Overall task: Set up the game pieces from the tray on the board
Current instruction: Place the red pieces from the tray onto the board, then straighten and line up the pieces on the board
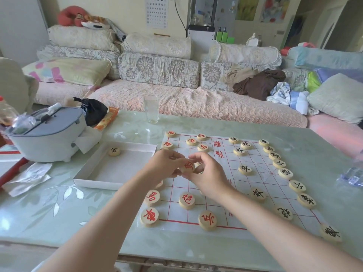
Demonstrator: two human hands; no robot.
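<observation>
A white paper board with red grid lines lies on the table. Round wooden pieces with red characters line its left side, and ones with black characters line its right side. My left hand and my right hand meet above the board's left half, both pinching one red-marked piece. The white tray sits left of the board and holds one black-marked piece near its far left corner. My hands hide part of the left column of pieces.
A grey-lidded white appliance and crumpled tissues stand left of the tray. A clear glass stands beyond the board, a black bag beside the appliance. A plastic wrapper lies at the right edge. A sofa runs behind the table.
</observation>
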